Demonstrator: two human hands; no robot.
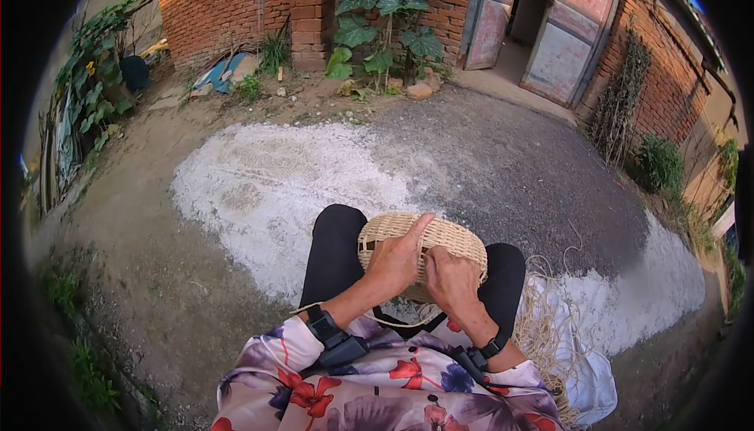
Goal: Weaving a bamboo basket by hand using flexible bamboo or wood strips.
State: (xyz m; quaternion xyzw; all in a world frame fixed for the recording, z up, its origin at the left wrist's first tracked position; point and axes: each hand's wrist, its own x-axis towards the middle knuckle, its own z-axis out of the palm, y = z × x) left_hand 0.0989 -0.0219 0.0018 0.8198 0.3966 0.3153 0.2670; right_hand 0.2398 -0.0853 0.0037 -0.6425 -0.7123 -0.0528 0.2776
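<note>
While resting on the lap, woven straw basket [440,236] sits under 2 hands: left hand [395,262] clasps its near rim, right hand [449,280] pinches the weave beside it. Judged light, stiff, slightly springy; hold by rim.

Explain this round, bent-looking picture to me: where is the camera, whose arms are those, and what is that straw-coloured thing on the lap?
There is no machine here. A person wears a wide fisheye camera on the head, looking down, so straight lines bend near the rim and their own forearms enter from below. The person sits outdoors on a patchy gravel yard before a brick wall. On the knees rests a woven basket, pale straw in colour. The left hand grips its rim, thumb raised, and the right hand presses against its side. Each wrist carries a dark band. A bundle of loose straw strands lies on a white cloth at the person's right.
</note>
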